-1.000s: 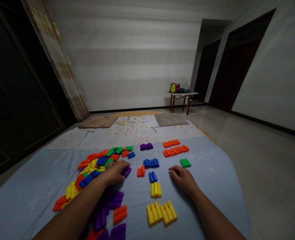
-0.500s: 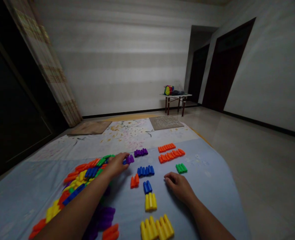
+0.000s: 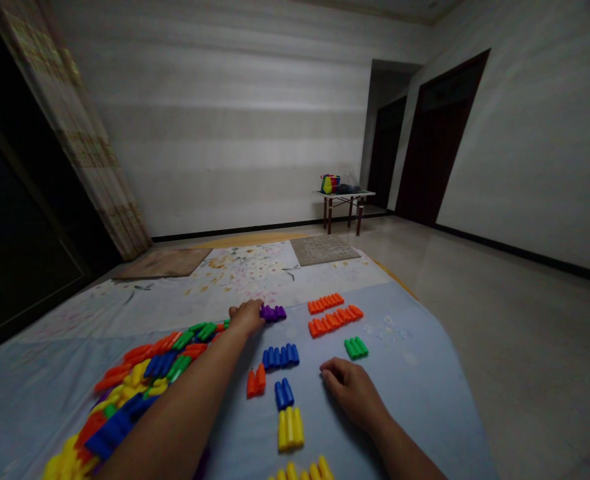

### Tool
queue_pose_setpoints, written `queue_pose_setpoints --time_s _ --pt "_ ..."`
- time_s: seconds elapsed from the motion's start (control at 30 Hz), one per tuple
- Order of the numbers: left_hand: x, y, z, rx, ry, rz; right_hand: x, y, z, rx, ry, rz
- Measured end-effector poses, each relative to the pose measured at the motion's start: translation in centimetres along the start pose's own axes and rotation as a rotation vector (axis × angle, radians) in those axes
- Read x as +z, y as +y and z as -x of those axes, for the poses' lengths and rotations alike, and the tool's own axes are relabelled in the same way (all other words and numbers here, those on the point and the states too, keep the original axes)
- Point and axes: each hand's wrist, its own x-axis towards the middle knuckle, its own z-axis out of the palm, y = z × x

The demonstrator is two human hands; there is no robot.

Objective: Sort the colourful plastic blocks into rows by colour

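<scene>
My left hand [image 3: 247,316] reaches forward, its fingers closed at the left end of a short row of purple plastic pieces [image 3: 275,313]. The fingers partly hide the piece they grip. Under and beside that forearm spreads a mixed pile of coloured plastic pieces [image 3: 162,365]. My right hand [image 3: 352,387] rests on the cloth with its fingers curled and nothing visible in them. Just beyond it lie joined green pieces [image 3: 357,347]. Blue pieces [image 3: 281,357] are lined up between the hands, with an orange pair [image 3: 256,381] closer to the left forearm.
Two orange rows [image 3: 335,321] lie farther back. Nearer me are a blue pair [image 3: 284,394] and yellow pieces [image 3: 291,429]. A flowered cloth [image 3: 415,400] covers the table, with two flat boards [image 3: 325,251] at its far edge. A small table [image 3: 345,195] stands by the wall.
My left hand has moved forward with the purple pieces, which now meet the purple row. My right hand stays curled on the cloth. The view has shifted slightly.
</scene>
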Motion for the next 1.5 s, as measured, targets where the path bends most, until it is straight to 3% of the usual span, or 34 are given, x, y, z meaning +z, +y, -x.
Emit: queue_pose_setpoints --time_s 0.13,0.33,0.57,0.77,1.0,1.2,1.5 --pt "0.6 -0.4 -0.7 -0.039 -0.032 -0.015 0.0 0.0 -0.1 0.01 -0.002 0.01" --pt "1.4 -1.1 -0.3 -0.076 0.025 0.042 0.1 0.3 0.1 -0.018 0.002 0.008" --pt "0.4 -4.4 4.2 -0.051 0.155 0.09 0.1 0.4 0.0 -0.009 -0.02 -0.009" --pt "0.7 -7.1 8.4 -0.041 0.185 0.06 0.2 0.7 0.0 -0.023 -0.021 0.005" --pt "2.1 -5.5 8.8 0.009 0.209 -0.007 0.3 0.8 0.1 -0.05 0.003 0.018" --pt "2.1 -4.2 9.1 0.046 0.211 -0.067 0.0 0.6 0.2 -0.058 -0.007 -0.011" --pt "1.4 -5.4 13.2 0.151 0.068 -0.051 0.1 0.9 0.1 -0.055 -0.007 0.023"
